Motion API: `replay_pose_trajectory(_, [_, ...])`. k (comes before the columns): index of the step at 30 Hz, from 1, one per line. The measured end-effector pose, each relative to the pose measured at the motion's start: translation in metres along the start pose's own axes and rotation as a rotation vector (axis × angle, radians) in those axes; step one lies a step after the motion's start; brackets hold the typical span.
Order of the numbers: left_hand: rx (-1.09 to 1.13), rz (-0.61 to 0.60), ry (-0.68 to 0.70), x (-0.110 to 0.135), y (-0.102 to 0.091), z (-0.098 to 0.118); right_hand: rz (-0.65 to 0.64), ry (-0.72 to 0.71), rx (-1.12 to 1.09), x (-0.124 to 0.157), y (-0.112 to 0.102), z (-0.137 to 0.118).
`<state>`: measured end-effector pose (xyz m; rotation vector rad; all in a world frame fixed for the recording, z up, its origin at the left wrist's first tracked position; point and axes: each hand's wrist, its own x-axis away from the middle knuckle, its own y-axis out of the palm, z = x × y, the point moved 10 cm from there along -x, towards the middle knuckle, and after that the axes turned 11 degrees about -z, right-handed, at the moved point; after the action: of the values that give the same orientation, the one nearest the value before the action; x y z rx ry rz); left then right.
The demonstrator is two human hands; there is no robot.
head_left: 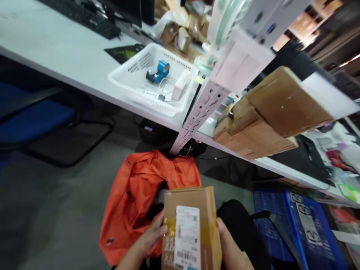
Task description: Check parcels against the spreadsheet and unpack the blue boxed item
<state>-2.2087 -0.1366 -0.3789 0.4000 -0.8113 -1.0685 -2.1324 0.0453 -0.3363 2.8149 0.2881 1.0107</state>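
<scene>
I hold a brown cardboard parcel (pixel 191 228) with a white shipping label between both hands, low in the middle of the view. My left hand (pixel 150 236) grips its left side, fingers pressed on the box. My right hand (pixel 225 240) presses on its right edge, mostly hidden behind the box. Just behind the parcel an orange bag (pixel 135 195) lies open on the floor.
A white table (pixel 56 48) carries a white basket (pixel 123 75) holding a blue tape dispenser (pixel 158 71). Brown boxes (pixel 264 120) sit on the table at right beside a perforated metal upright (pixel 197 116). A blue crate (pixel 295 225) stands at right, a blue chair (pixel 33 120) at left.
</scene>
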Motion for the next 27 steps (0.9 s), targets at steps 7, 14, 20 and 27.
replay_pose_trajectory(7, [-0.036, 0.168, 0.060, -0.011, 0.037, 0.063, 0.153, -0.285, -0.309, 0.047, 0.017, -0.048])
replay_pose_trajectory(14, [-0.405, 0.119, 0.204, -0.049, 0.091, 0.095, 0.347, -0.365, -0.691, 0.125, -0.002, -0.014])
replay_pose_trajectory(20, [-0.829, 0.239, 0.514, -0.114, 0.116, 0.190, 0.962, -0.529, -0.932, 0.247, -0.155, 0.020])
replay_pose_trajectory(27, [-1.243, 0.553, 0.715, -0.221, 0.143, 0.327, 1.102, -0.550, -0.856, 0.277, -0.364, -0.086])
